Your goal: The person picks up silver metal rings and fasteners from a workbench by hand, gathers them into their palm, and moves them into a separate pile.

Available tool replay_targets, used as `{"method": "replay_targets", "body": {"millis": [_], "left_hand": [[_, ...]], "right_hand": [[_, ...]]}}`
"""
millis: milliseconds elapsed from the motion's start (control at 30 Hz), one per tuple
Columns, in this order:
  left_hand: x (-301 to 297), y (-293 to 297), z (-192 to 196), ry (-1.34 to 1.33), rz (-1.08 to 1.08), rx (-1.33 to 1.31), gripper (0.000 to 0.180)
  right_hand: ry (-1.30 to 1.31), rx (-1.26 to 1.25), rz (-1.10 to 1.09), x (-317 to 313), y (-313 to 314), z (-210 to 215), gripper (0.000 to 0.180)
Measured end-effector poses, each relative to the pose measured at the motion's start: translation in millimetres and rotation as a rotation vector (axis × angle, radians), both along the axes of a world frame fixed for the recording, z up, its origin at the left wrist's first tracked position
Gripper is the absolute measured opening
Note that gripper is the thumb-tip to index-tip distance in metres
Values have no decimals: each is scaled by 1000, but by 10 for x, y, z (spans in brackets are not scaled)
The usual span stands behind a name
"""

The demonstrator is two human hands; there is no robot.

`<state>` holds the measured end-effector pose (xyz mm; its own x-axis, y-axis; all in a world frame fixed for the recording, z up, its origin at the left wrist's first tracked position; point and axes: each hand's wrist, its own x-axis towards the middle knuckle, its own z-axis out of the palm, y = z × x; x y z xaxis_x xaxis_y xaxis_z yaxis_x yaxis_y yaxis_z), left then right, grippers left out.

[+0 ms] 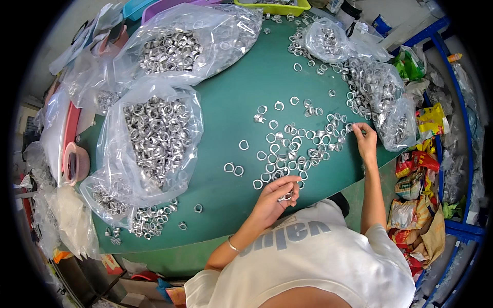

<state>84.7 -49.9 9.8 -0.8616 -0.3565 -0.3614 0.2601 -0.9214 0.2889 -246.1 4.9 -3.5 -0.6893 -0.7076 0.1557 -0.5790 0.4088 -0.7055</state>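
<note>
Touching a metal ring [349, 128] right of centre with fingertips of your right hand [366, 145], pinch unclear, you curl your left hand [273, 201] at lower centre, contents uncertain.

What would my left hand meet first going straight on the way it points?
Most likely the rings just beyond the left hand, though it may be raised enough to pass over them.

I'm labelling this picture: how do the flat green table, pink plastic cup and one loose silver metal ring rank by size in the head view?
1. Flat green table, largest by far
2. Pink plastic cup
3. Loose silver metal ring
</note>
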Motion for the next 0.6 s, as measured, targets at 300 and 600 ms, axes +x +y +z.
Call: {"method": "replay_targets", "body": {"millis": [300,600], "left_hand": [[-123,108,-40,10,11,-28,27],[-185,227,-30,70,108,-74,25]], "right_hand": [[62,44,107,358,-25,458,13],[-241,172,1021,1546,-1073,1019,14]]}}
